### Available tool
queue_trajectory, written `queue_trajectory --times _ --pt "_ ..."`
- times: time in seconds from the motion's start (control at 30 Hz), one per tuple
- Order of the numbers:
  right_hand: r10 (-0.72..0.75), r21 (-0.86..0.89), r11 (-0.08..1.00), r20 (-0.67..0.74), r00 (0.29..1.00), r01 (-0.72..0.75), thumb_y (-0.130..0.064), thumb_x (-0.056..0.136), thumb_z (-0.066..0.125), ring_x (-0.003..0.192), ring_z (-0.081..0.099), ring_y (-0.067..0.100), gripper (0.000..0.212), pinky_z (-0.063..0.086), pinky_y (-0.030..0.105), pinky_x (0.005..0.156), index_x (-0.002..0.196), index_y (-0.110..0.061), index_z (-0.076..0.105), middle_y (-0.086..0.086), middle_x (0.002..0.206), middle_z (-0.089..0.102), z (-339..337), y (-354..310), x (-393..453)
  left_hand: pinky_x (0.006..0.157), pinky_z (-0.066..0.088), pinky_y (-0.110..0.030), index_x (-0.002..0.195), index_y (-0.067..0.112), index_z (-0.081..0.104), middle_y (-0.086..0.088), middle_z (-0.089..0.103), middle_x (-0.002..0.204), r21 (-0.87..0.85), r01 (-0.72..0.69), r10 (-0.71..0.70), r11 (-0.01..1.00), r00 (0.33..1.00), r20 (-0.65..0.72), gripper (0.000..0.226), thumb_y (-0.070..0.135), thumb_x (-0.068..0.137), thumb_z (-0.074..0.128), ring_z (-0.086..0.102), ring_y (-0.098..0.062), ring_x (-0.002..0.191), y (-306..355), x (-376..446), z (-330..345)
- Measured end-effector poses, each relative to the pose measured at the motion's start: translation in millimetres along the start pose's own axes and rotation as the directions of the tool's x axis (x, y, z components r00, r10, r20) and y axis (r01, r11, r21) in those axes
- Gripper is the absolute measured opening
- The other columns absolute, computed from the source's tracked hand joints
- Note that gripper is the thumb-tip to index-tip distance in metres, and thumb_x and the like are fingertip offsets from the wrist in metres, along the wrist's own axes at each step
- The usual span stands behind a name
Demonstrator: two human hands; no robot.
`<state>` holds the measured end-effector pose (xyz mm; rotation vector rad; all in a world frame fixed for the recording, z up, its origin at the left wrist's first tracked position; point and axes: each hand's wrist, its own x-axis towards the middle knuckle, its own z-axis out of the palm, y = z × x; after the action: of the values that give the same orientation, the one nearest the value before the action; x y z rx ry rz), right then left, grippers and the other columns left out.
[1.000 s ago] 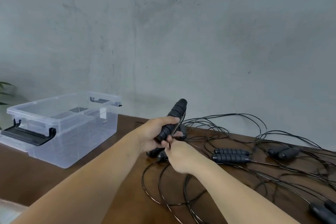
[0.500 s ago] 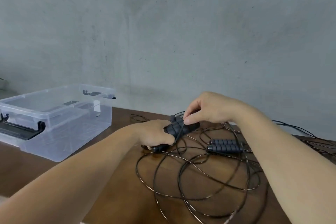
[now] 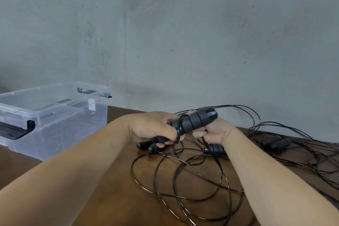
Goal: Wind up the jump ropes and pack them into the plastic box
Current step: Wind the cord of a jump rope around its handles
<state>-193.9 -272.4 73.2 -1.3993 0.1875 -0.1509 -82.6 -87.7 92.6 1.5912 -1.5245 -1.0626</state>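
My left hand grips a pair of black jump rope handles held together, their thick ends pointing up right. A loop of thin black cord wraps round the handles near my thumb. My right hand sits just below the handles' thick end, fingers curled and pinching the cord. The remaining length of that cord lies in loose loops on the brown table in front of me. The clear plastic box stands open at the left, with black latches.
More jump ropes lie tangled at the right: one handle pair behind my right wrist, another further right, cords spreading toward the table's right edge. A grey concrete wall stands behind the table.
My right hand has come down from over the handles to beneath them, carrying the cord round. The handles now tilt higher, with a cord loop showing round them.
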Motion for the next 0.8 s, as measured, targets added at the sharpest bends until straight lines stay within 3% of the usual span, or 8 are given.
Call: queue_trajectory --times 0.07,0.17,0.33,0.4,0.5,0.63,0.73,0.8 --pt "-0.030 0.054 0.998 -0.031 0.999 0.032 -0.004 0.099 0.040 0.047 0.019 0.004 0.030 0.013 0.016 0.041 0.074 -0.018 0.048 -0.002 0.067 0.026 2.5 10.5 5.3 0.048 0.039 -0.020 0.101 0.006 0.051 -0.004 0.055 0.076 -0.107 -0.014 0.016 0.994 1.000 0.018 0.021 0.006 0.080 0.056 0.047 -0.009 0.057 0.6 0.3 -2.8" --pt "-0.066 -0.003 0.998 -0.120 0.991 0.066 -0.004 0.099 0.039 0.046 0.018 0.005 0.027 0.015 0.016 0.038 0.076 -0.019 0.046 -0.004 0.061 0.033 9.7 22.0 12.2 0.044 0.035 -0.019 0.100 0.006 0.050 0.001 0.056 0.066 -0.199 0.047 -0.048 0.979 0.999 0.001 0.019 0.007 0.081 0.054 0.046 -0.009 0.049 -5.3 3.7 -7.4" --pt "-0.081 -0.248 0.969 -0.283 0.956 0.009 -0.026 0.103 0.044 0.046 0.022 0.008 0.028 0.018 0.020 0.038 0.081 -0.017 0.060 -0.004 0.061 0.042 22.6 41.0 14.3 0.046 0.030 -0.022 0.094 0.009 0.056 -0.006 0.051 0.065 -0.049 0.200 -0.203 0.979 0.897 -0.392 0.036 0.019 0.061 0.066 0.043 -0.016 0.049 -8.6 24.6 -13.9" --pt "-0.155 -0.554 0.832 -0.288 0.945 -0.033 -0.027 0.103 0.042 0.049 0.032 0.007 0.030 0.024 0.021 0.046 0.079 -0.021 0.059 -0.005 0.065 0.045 29.8 41.8 12.5 0.054 0.039 -0.024 0.104 0.013 0.055 -0.005 0.058 0.082 0.053 0.263 -0.196 0.963 0.826 -0.528 0.044 0.019 0.064 0.072 0.053 -0.017 0.065 -8.7 33.3 -15.3" --pt "-0.180 -0.869 0.488 -0.191 0.965 -0.081 -0.025 0.104 0.038 0.061 0.042 0.008 0.029 0.030 0.023 0.055 0.086 -0.015 0.058 -0.005 0.071 0.048 39.3 35.2 10.2 0.066 0.044 -0.027 0.116 0.014 0.048 -0.003 0.059 0.099 0.363 0.384 -0.104 0.849 0.794 -0.598 0.050 0.019 0.072 0.071 0.057 -0.018 0.087 -17.8 45.3 -17.5" --pt "-0.166 -0.981 0.135 -0.162 0.973 -0.140 -0.024 0.100 0.044 0.082 0.061 0.023 0.024 0.053 0.034 0.073 0.093 -0.010 0.063 0.006 0.088 0.064 41.9 24.1 6.0 0.066 0.046 -0.033 0.117 0.019 0.040 0.000 0.051 0.098 0.568 0.551 -0.046 0.612 0.741 -0.670 0.047 0.023 0.077 0.066 0.056 -0.024 0.089 -24.3 52.8 -12.3" --pt "-0.175 -0.986 -0.050 -0.148 0.973 -0.159 -0.018 0.091 0.052 0.065 0.052 0.020 0.024 0.039 0.029 0.053 0.067 -0.017 0.049 0.001 0.069 0.052 47.0 3.4 0.0 0.068 0.045 -0.033 0.124 0.018 0.039 -0.004 0.048 0.109 0.639 0.609 0.005 0.469 0.722 -0.692 0.050 0.019 0.082 0.066 0.056 -0.026 0.097 -21.2 60.6 -4.0" --pt "-0.167 -0.979 -0.136 -0.128 0.978 -0.152 -0.013 0.086 0.054 0.063 0.049 0.020 0.027 0.036 0.029 0.051 0.062 -0.016 0.043 0.001 0.065 0.047 49.5 -13.1 -2.6 0.069 0.043 -0.032 0.125 0.016 0.039 -0.006 0.050 0.116 0.670 0.628 0.055 0.395 0.712 -0.700 0.049 0.017 0.084 0.065 0.057 -0.027 0.103 -19.7 66.0 -1.0"
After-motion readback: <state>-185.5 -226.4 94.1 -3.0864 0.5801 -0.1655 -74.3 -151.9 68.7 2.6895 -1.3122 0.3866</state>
